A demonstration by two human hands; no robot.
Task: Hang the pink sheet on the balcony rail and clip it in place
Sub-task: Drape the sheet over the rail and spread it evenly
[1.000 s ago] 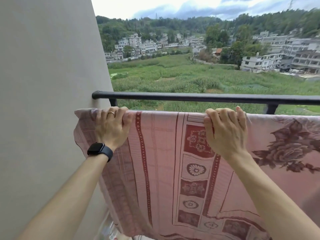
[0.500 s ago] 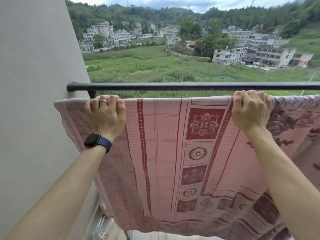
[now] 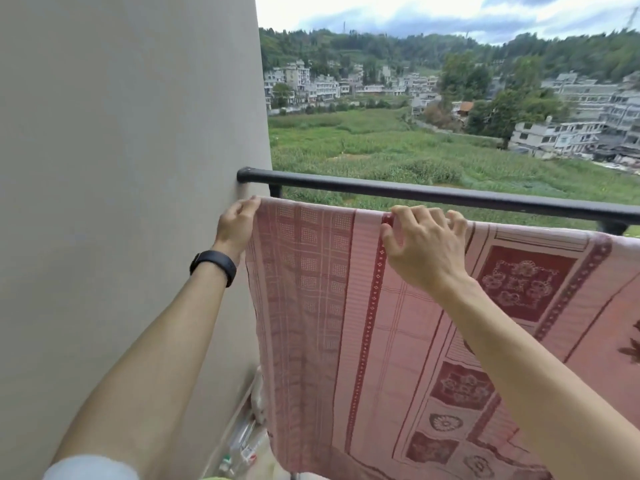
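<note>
A plain beige wall [image 3: 121, 168] fills the left side of the view. It ends at a vertical edge, and the left end of the black balcony rail [image 3: 450, 197] meets that edge. Beyond the rail lie a green field [image 3: 381, 143], pale multi-storey buildings [image 3: 554, 133] and wooded hills under a cloudy sky.

The pink sheet [image 3: 329, 306] hangs as a broad curtain on the near side of the rail. Its top edge runs just below the rail's bar, from the wall edge out past the right edge of the view. It carries dark red stripes, a checked border near its left edge and flowered red squares to the right. Its left edge drops straight down close to the wall. No clip shows on it. Whether the top edge lies over anything behind it cannot be told.

The left hand [image 3: 239, 220] pinches the sheet's top left corner between thumb and fingertips, right beside the wall edge. The right hand [image 3: 422, 244] is further along the top edge. Its spread fingers are hooked over the edge and its thumb is on the front at a red stripe, so it grips the cloth.

A black smartwatch [image 3: 214, 265] is on the left wrist, and a white sleeve [image 3: 90, 467] shows at the bottom left. Clear plastic bottles [image 3: 242, 441] lie at the foot of the wall.
</note>
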